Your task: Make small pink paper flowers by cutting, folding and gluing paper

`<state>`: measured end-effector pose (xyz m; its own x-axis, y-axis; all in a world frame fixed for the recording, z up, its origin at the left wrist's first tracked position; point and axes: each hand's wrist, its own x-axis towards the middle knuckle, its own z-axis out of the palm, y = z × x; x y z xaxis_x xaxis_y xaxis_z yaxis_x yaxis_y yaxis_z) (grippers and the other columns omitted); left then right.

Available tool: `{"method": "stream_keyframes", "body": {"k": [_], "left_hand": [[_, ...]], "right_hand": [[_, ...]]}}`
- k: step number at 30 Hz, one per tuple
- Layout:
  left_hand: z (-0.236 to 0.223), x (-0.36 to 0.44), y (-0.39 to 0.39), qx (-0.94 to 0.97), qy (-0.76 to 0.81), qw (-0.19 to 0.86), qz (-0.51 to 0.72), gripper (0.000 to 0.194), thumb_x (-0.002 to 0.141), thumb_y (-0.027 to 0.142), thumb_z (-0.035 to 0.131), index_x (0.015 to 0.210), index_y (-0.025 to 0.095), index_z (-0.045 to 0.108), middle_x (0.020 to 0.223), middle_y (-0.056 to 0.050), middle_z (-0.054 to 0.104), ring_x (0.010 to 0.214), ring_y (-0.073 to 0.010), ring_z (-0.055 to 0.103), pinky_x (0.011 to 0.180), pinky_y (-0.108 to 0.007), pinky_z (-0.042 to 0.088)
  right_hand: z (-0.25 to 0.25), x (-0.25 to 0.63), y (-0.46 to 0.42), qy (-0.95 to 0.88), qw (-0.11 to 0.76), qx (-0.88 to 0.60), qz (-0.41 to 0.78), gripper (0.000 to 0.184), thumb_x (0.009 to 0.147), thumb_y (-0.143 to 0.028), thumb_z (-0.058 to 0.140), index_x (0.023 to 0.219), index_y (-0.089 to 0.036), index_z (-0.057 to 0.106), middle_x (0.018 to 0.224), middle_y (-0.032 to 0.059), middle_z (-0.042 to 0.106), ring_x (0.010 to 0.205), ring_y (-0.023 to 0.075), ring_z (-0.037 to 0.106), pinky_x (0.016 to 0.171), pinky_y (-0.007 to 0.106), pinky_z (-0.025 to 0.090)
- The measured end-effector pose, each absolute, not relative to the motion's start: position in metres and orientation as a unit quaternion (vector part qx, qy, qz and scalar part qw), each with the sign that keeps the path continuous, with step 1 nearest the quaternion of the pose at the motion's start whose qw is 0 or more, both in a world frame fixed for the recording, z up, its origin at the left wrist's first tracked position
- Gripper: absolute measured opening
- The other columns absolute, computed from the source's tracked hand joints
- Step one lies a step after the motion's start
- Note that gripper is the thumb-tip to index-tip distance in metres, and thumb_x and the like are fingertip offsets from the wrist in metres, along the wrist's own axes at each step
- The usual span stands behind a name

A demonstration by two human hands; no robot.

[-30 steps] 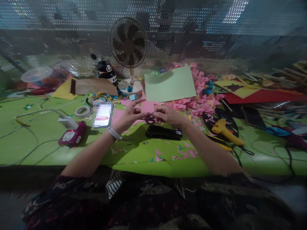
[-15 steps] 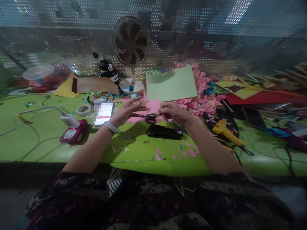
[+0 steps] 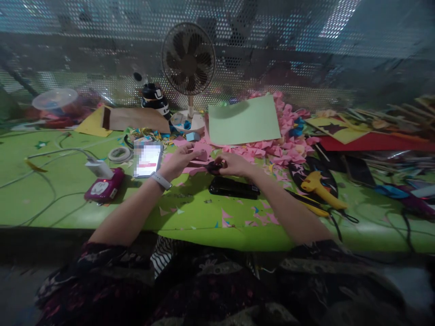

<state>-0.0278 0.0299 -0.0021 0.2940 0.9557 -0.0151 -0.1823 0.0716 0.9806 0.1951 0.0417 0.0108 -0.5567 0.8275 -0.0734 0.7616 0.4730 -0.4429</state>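
My left hand [image 3: 178,162] is closed on a small piece of pink paper [image 3: 203,152], which sticks out past the fingertips. My right hand [image 3: 231,164] grips the black handles of a pair of scissors [image 3: 213,168], low over the table. The blades point left, partly lost against the pink paper below. More flat pink paper [image 3: 195,170] lies under both hands. A black stapler [image 3: 234,187] rests just in front of my right hand.
A green sheet [image 3: 244,120] lies against a heap of folded pink pieces [image 3: 288,151]. A fan [image 3: 188,63] and a black bottle [image 3: 155,102] stand behind. At left are a phone [image 3: 147,159], a tape roll [image 3: 120,154] and a purple power block [image 3: 105,185]; at right, a yellow glue gun [image 3: 322,189].
My right hand has let go of the pink paper and moved down onto the scissors. My left hand has drawn slightly back with the paper.
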Motion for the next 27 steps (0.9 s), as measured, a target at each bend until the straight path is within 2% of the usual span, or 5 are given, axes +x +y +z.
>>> {"method": "stream_keyframes", "body": {"k": [4,10,15,21,27], "left_hand": [[-0.008,-0.027,0.034,0.487,0.394,0.603,0.494,0.028,0.073,0.04,0.08,0.073,0.016,0.064,0.066,0.001,0.062,0.06,-0.0095,0.059,0.058,-0.022,0.053],[-0.009,-0.028,0.035,0.497,0.437,0.542,0.519,0.03,0.073,0.044,0.08,0.07,0.017,0.067,0.063,0.002,0.059,0.049,-0.0045,0.046,0.04,-0.016,0.03],[-0.007,-0.027,0.033,0.443,0.409,0.61,0.514,0.035,0.065,0.04,0.087,0.07,0.017,0.062,0.071,0.0,0.066,0.064,-0.0083,0.064,0.049,-0.016,0.042],[-0.009,-0.029,0.035,0.414,0.38,0.634,0.53,0.033,0.069,0.039,0.086,0.078,0.015,0.064,0.078,-0.003,0.071,0.07,-0.0114,0.07,0.061,-0.021,0.054],[-0.008,-0.028,0.035,0.394,0.373,0.626,0.56,0.039,0.063,0.041,0.089,0.072,0.015,0.061,0.07,0.0,0.066,0.067,-0.0105,0.069,0.057,-0.018,0.052]], "right_hand": [[0.01,0.188,0.042,-0.854,0.019,-0.492,0.167,0.039,0.076,-0.031,0.07,0.11,-0.014,0.063,0.111,0.0132,0.069,0.091,0.025,0.064,0.068,0.029,0.043],[0.013,0.184,0.039,-0.839,-0.006,-0.528,0.131,0.031,0.075,-0.032,0.069,0.102,-0.016,0.064,0.105,0.0129,0.07,0.088,0.0264,0.064,0.062,0.029,0.04],[0.012,0.188,0.04,-0.828,-0.017,-0.546,0.126,0.026,0.071,-0.033,0.07,0.092,-0.018,0.066,0.097,0.0123,0.072,0.082,0.0257,0.064,0.058,0.029,0.038],[0.019,0.19,0.036,-0.819,-0.003,-0.553,0.157,0.018,0.072,-0.031,0.068,0.085,-0.017,0.067,0.088,0.0102,0.073,0.076,0.023,0.064,0.057,0.028,0.039],[0.021,0.201,0.036,-0.74,0.122,-0.582,0.315,0.012,0.071,-0.021,0.071,0.079,-0.017,0.063,0.07,0.002,0.068,0.059,0.0147,0.062,0.053,0.023,0.043]]}}
